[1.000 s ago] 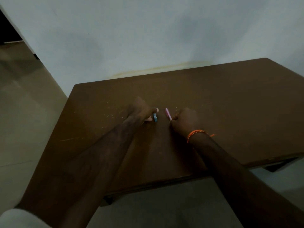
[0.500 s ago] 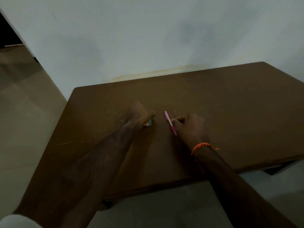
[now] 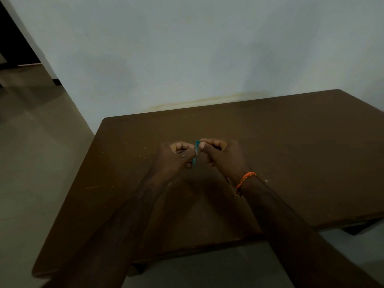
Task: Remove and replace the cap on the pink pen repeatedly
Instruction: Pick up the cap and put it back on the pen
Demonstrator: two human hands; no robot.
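the only bit of the task's thing you can really see is a teal sliver, the cap i'd guess, poking out between the two hands just left of the middle of the frame. the pink pen itself is hidden, presumably tucked inside the right hand, so i can't say for sure whether the cap is seated, half on or just touching the tip. left hand has a narrow pinch grip closed on the cap, thumb and first finger around it, and the right hand's grip is curled tight, thumb pressing up against the same teal piece, with the two hands touching at the knuckles. looks to me like the push-on part of the cycle. to do it well i'd keep both hands low over the desk, line the cap up straight with the barrel instead of coming in at an angle, and push evenly till it seats. the light is dim, so go by feel. there's an orange wrist band on the right wrist, pale crumbs scattered on the desk, and a plain wall across the upper half.
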